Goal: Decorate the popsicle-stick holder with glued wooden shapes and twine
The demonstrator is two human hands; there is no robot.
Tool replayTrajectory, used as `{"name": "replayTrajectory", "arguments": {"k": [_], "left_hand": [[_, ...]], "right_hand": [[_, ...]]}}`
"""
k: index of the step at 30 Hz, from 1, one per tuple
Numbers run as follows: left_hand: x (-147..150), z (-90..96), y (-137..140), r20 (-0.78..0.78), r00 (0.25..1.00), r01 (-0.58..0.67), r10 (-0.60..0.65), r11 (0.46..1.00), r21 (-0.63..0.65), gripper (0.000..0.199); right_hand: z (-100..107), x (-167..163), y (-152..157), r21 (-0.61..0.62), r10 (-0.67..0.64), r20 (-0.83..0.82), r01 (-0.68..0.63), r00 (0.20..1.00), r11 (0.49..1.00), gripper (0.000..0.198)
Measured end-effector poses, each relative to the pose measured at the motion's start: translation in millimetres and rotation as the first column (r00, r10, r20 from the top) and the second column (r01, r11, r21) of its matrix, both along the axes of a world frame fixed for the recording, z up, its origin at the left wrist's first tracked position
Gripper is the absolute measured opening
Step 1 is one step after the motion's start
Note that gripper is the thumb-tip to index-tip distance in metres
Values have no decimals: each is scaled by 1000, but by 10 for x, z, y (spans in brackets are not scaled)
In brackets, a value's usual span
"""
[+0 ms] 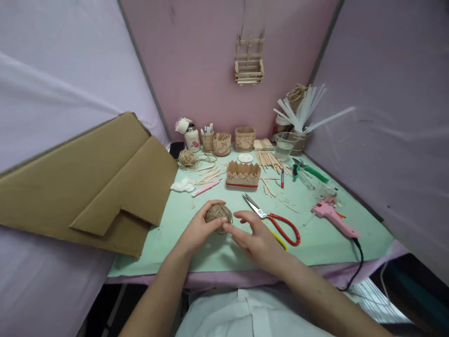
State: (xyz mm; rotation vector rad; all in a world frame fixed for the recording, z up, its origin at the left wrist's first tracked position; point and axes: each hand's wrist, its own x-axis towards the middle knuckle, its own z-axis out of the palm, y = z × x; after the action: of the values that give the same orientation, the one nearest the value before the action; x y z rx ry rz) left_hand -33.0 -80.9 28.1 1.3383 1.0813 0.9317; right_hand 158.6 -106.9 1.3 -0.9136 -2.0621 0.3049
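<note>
A ball of brown twine [218, 213] is held by my left hand [199, 229], with the fingers curved over its far side and the thumb along its near side. To the right, my right hand [257, 238] has its fingers apart, one fingertip touching or nearly touching the ball close to my left thumb. Whether a loose strand lies at that fingertip cannot be made out. Red-handled scissors [275, 222] lie just beyond my right hand, over a yellow-handled tool [280, 241]. Straight past the ball stands a small zigzag-edged box [243, 176] with a red band.
A pink glue gun [335, 220] with a black cord lies at right, near green-handled pliers [315, 173]. Craft sticks [270, 160], a pink pen-like tool [206, 187] and loose twine [188, 159] lie farther back. Folded cardboard [105, 178] leans at left. A water cup [285, 146] stands back right.
</note>
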Motion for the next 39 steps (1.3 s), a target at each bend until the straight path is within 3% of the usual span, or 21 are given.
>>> {"name": "replayTrajectory", "arguments": {"k": [2,5,7,9,10,12,14,17,20,25,28,34,37,39], "left_hand": [[71,-3,-10,140,987,89,-76,992,-93,45],[130,-33,-18,215,964,197,-157,963,-182,48],[134,-41,-13,120,974,211,-193,964,-162,48],[113,-31,10,-107,978,177,-179,984,-23,49],[95,-21,29,-250,960,158,-129,983,98,51],[47,-4,86,-509,860,181,24,920,349,57],[-10,0,158,-673,726,286,143,828,483,60],[-93,-27,254,-786,603,442,133,765,468,64],[-131,-59,291,-790,605,465,99,762,452,69],[-50,-58,276,-758,650,428,48,801,418,69],[-40,-52,306,-769,638,471,18,782,408,56],[-186,23,424,-804,594,488,20,786,380,60],[-68,169,441,-729,675,363,119,806,467,60],[122,273,457,-610,778,246,152,819,518,45]], "right_hand": [[-3,-42,-1,-31,-11,-101,8,995,999,26],[44,-25,-15,104,98,-143,-84,985,991,13],[89,-4,-47,130,151,-206,-126,967,983,10],[137,-3,-66,-59,61,-427,-95,902,994,7],[161,-9,-59,-213,-38,-549,-96,835,972,7],[201,-23,-1,-476,-260,-713,-177,651,862,10],[224,-26,105,-598,-411,-765,-309,496,739,18],[224,12,271,-640,-520,-769,-423,372,642,33],[206,83,358,-664,-591,-745,-430,310,612,32],[191,174,383,-673,-605,-736,-419,303,609,33],[176,192,390,-681,-597,-731,-419,331,601,32],[101,191,401,-715,-584,-699,-399,413,574,29],[86,177,406,-723,-568,-690,-400,449,563,29],[97,162,400,-730,-557,-681,-385,475,565,30]]}}
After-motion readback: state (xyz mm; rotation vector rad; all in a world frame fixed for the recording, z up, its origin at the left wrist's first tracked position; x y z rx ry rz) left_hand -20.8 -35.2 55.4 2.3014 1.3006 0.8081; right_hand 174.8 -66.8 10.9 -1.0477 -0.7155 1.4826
